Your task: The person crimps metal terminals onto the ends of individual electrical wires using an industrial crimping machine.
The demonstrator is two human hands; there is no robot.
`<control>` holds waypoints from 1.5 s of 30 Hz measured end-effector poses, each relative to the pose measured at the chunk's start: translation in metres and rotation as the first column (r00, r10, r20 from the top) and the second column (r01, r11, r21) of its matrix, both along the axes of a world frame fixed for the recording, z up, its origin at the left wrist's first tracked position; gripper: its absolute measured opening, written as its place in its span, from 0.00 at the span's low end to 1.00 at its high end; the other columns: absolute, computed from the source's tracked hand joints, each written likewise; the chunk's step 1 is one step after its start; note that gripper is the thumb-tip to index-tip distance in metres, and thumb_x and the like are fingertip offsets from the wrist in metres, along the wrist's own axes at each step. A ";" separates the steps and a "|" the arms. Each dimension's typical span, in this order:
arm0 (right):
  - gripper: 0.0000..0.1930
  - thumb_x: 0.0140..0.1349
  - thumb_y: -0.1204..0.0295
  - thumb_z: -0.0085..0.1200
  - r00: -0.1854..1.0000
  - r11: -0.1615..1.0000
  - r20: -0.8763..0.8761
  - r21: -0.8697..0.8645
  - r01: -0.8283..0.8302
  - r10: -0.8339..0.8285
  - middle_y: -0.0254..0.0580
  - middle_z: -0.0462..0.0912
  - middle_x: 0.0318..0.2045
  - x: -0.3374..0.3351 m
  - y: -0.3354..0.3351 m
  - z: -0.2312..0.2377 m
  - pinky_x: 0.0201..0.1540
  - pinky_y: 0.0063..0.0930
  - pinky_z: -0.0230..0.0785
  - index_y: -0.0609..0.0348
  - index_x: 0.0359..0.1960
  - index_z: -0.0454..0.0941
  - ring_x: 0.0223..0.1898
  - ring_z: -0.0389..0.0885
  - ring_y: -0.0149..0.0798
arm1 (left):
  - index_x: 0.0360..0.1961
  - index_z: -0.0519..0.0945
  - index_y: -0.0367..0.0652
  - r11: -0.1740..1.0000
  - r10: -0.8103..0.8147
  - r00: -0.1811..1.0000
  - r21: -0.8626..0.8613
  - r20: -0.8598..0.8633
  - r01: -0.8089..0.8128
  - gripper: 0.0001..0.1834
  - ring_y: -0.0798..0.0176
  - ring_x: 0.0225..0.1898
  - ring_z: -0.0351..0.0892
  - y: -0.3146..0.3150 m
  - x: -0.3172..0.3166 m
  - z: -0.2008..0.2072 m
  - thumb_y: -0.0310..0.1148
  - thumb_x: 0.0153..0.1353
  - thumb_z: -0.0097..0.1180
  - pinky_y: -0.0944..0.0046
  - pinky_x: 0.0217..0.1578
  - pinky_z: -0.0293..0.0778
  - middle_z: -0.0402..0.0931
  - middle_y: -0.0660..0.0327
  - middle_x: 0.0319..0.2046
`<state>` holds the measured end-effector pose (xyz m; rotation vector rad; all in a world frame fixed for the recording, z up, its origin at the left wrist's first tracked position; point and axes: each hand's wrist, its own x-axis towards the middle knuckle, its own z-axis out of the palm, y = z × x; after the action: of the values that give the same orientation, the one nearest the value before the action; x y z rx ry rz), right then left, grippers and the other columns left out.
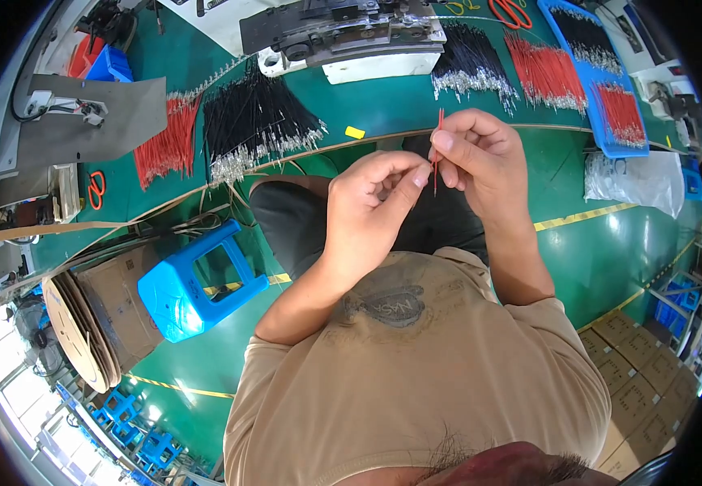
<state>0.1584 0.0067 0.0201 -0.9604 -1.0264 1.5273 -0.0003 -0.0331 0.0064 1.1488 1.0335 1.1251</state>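
A thin red wire [437,154] is held up in front of the chest, over the lap, just this side of the green table [383,105]. It stands almost straight up and down. The right hand [480,162] is closed on it, pinched between thumb and finger, with the top end sticking out above the fingers. The left hand [371,202] is curled beside it, thumb and finger tips brought to the lower end, which lies just to that hand's right. Both hands are close together. Piles of red wires [547,73] and black wires [258,113] are spread on the table beyond.
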 end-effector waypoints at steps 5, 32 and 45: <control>0.04 0.56 0.76 0.59 0.994 0.999 0.101 0.008 -0.032 0.031 0.33 0.77 0.18 -0.002 -0.008 0.010 0.14 0.13 0.53 0.63 0.28 0.78 0.15 0.69 0.20 | 0.36 0.79 0.33 0.992 0.124 0.984 0.000 0.130 -0.125 0.06 0.78 0.28 0.71 0.016 0.002 0.017 0.25 0.59 0.56 0.76 0.30 0.69 0.77 0.65 0.29; 0.08 0.57 0.72 0.57 0.785 0.892 0.496 0.426 0.152 -0.371 0.25 0.69 0.14 -0.030 0.045 0.032 0.19 0.16 0.50 0.63 0.23 0.78 0.18 0.62 0.16 | 0.45 0.74 0.38 0.986 0.116 0.750 -0.168 0.651 -0.006 0.13 0.70 0.26 0.70 0.034 -0.009 0.000 0.35 0.66 0.48 0.72 0.28 0.64 0.75 0.60 0.30; 0.07 0.54 0.73 0.56 0.725 0.855 0.515 0.478 0.200 -0.458 0.26 0.70 0.12 -0.032 0.080 0.022 0.18 0.16 0.52 0.63 0.21 0.77 0.16 0.62 0.16 | 0.40 0.75 0.37 0.980 0.056 0.804 -0.186 0.592 0.069 0.09 0.71 0.26 0.69 0.035 -0.004 -0.015 0.31 0.65 0.46 0.72 0.28 0.64 0.73 0.62 0.27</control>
<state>0.1265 0.0863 0.0417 -1.3030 -1.4509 0.6457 -0.0043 0.0021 -0.0087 0.5649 0.6214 1.2351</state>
